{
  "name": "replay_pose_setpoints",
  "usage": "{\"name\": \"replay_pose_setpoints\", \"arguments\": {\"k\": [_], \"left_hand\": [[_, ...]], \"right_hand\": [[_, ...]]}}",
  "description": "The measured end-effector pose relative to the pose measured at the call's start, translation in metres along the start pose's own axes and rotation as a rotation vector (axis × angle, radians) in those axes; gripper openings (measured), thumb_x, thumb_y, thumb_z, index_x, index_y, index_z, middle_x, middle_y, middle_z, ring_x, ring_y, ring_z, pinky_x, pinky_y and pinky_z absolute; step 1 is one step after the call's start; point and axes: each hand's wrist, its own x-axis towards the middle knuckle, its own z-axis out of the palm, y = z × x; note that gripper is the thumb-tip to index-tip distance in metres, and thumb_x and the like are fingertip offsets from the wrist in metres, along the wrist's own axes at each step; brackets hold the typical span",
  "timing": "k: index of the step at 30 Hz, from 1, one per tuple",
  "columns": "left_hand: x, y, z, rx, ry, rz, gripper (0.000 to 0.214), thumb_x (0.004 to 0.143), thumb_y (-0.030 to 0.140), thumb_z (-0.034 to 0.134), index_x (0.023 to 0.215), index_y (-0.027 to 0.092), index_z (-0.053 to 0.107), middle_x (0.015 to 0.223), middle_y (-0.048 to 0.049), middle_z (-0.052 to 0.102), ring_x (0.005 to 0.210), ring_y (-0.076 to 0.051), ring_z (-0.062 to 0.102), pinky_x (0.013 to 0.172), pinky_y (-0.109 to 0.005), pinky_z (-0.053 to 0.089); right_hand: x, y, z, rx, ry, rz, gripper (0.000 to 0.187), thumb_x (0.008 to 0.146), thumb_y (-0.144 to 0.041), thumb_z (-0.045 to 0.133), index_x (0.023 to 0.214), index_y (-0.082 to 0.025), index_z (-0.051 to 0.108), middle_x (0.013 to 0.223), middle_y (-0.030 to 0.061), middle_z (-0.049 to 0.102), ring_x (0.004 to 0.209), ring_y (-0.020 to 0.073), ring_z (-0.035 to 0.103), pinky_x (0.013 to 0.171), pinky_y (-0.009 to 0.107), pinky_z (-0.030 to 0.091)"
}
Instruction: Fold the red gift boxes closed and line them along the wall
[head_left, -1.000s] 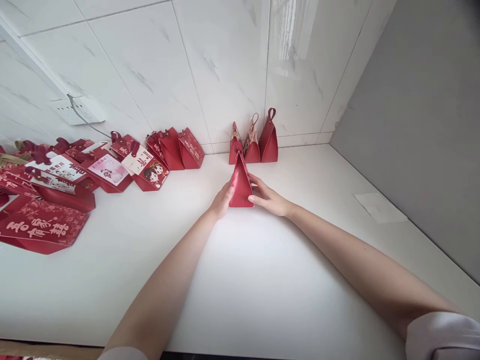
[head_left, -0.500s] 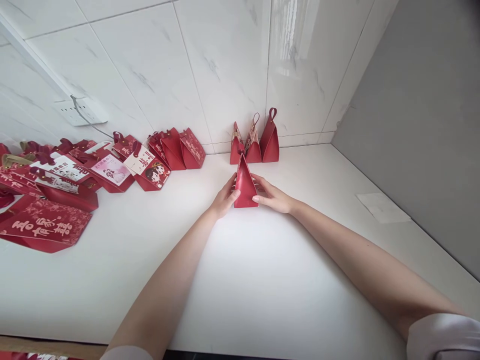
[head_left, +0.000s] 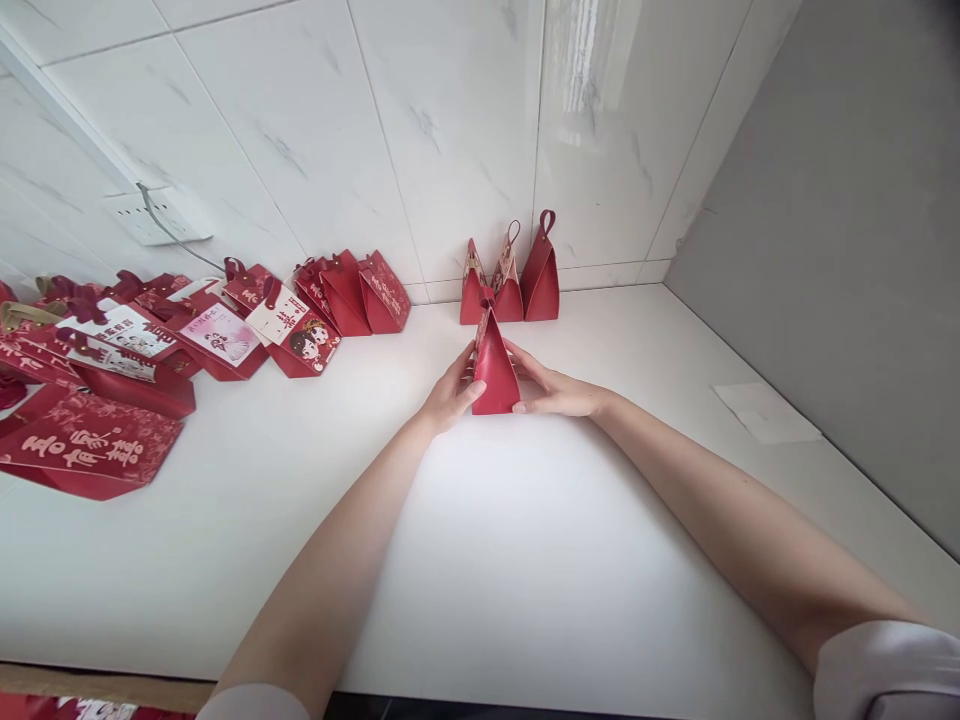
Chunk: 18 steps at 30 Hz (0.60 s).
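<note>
Between my two hands a red triangular gift box [head_left: 496,375] stands upright on the white tabletop [head_left: 480,560], its plain end facing me and a small strap at its peak. My left hand [head_left: 453,388] presses its left side, thumb at the front lower edge and fingers behind. On the other side my right hand [head_left: 553,386] touches the right edge with thumb and fingers. Just behind stand three more boxes in a row: one with a patterned side [head_left: 471,285], one with a thin loop [head_left: 510,285], and a plain red one with a ribbon loop [head_left: 542,275].
Along the left, several red gift boxes [head_left: 225,340] lean and pile against the tiled wall [head_left: 285,120]; a large one [head_left: 94,445] lies nearest. A white paper sheet [head_left: 765,413] is at the right, beside a grey panel [head_left: 817,250]. A cable [head_left: 176,240] runs from a wall socket.
The box between my hands has shifted very slightly to the right. My right hand's thumb has slid outward to the box's edge. The other boxes are where they were.
</note>
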Motion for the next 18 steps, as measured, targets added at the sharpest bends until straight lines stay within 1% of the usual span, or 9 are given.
{"name": "replay_pose_setpoints", "arguments": {"k": [2, 5, 7, 11, 15, 18], "left_hand": [[0.000, 0.004, 0.000, 0.005, -0.009, -0.016, 0.084, 0.084, 0.069, 0.048, 0.151, 0.021, 0.031, 0.140, -0.0128, 0.051, 0.122, -0.030, 0.053, 0.104, -0.044, 0.043], [0.000, 0.008, -0.001, -0.001, -0.001, -0.043, 0.085, 0.084, 0.070, 0.046, 0.152, 0.021, 0.030, 0.140, -0.0123, 0.052, 0.121, -0.030, 0.055, 0.103, -0.044, 0.044], [0.000, 0.007, -0.001, 0.001, 0.013, -0.059, 0.086, 0.084, 0.071, 0.046, 0.152, 0.021, 0.031, 0.139, -0.0121, 0.054, 0.119, -0.030, 0.056, 0.103, -0.044, 0.044], [0.000, 0.004, 0.000, 0.054, 0.039, -0.063, 0.086, 0.083, 0.072, 0.046, 0.150, 0.020, 0.035, 0.136, -0.0122, 0.056, 0.119, -0.031, 0.056, 0.103, -0.045, 0.043], [-0.001, 0.006, 0.001, 0.092, 0.038, -0.063, 0.087, 0.081, 0.068, 0.054, 0.151, 0.021, 0.034, 0.133, -0.0122, 0.058, 0.122, -0.032, 0.055, 0.104, -0.045, 0.042], [-0.003, 0.010, 0.002, 0.086, 0.020, -0.060, 0.085, 0.081, 0.066, 0.056, 0.151, 0.023, 0.033, 0.135, -0.0105, 0.058, 0.125, -0.032, 0.053, 0.105, -0.045, 0.042]], "right_hand": [[0.000, 0.000, 0.000, -0.013, -0.015, -0.008, 0.108, 0.081, -0.045, 0.073, 0.155, -0.036, -0.004, 0.165, 0.0030, 0.006, 0.147, 0.0280, 0.022, 0.121, 0.049, 0.021], [-0.001, -0.001, 0.002, -0.017, -0.015, -0.017, 0.102, 0.084, -0.046, 0.069, 0.156, -0.035, -0.003, 0.165, 0.0021, 0.003, 0.148, 0.0276, 0.019, 0.121, 0.048, 0.019], [-0.001, -0.001, 0.004, -0.016, 0.011, -0.013, 0.099, 0.086, -0.047, 0.066, 0.156, -0.034, -0.003, 0.165, 0.0037, 0.006, 0.148, 0.0284, 0.021, 0.120, 0.050, 0.020], [0.001, 0.007, 0.007, -0.014, 0.069, 0.009, 0.099, 0.085, -0.044, 0.066, 0.156, -0.033, -0.002, 0.161, 0.0073, 0.020, 0.143, 0.0307, 0.029, 0.118, 0.054, 0.023], [0.003, 0.015, 0.006, -0.006, 0.072, 0.014, 0.096, 0.081, -0.039, 0.067, 0.156, -0.033, 0.006, 0.160, 0.0059, 0.023, 0.141, 0.0319, 0.032, 0.116, 0.054, 0.028], [0.003, 0.014, 0.008, -0.011, 0.098, 0.011, 0.096, 0.080, -0.040, 0.068, 0.156, -0.033, 0.009, 0.159, 0.0065, 0.025, 0.140, 0.0320, 0.033, 0.116, 0.055, 0.027]]}}
